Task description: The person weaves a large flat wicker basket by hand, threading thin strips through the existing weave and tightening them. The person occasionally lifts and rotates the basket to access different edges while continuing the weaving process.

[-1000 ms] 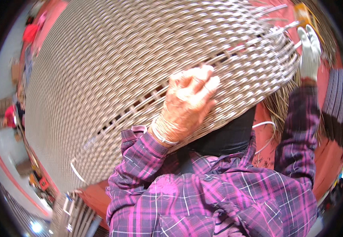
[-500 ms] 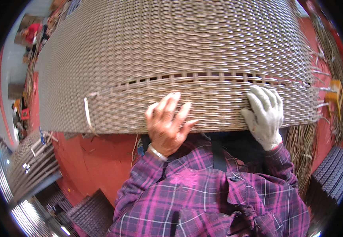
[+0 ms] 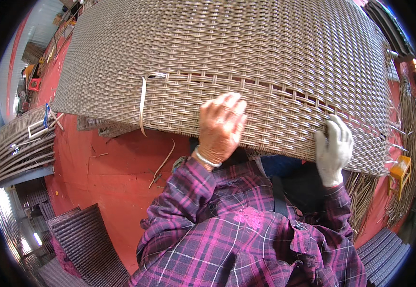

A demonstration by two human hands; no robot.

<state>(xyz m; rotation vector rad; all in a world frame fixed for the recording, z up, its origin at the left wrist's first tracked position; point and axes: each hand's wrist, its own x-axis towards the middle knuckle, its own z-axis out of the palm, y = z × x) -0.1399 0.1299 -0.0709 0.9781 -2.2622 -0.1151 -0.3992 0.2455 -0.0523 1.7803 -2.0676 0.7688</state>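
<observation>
A large panel of brown woven wicker (image 3: 246,48) spans the space in front of me. A narrow gap crosses the weave near its close edge, with bare ribs showing through. My bare left hand (image 3: 221,128), a pale bangle at its wrist, lies on the weave between gap and edge, fingers extended. On the right, my right hand (image 3: 335,150) wears a whitish knit glove. Its fingers rest on the panel by the near edge, thumb apart. Left of my left hand, a pale loose strand (image 3: 143,105) comes out of the weave and hangs over the edge.
Red flooring (image 3: 107,186) lies below. Dark woven seats (image 3: 86,239) stand at lower left, and a rattan-like frame (image 3: 21,138) is at far left. Bundles of long strands (image 3: 361,196) and a yellow stool (image 3: 399,174) are on the right. Loose strand ends stick out of the panel's right side.
The view has turned, so the panel's near edge now slopes down to the right. Both hands stay on the weave; my left hand's fingers are closer together.
</observation>
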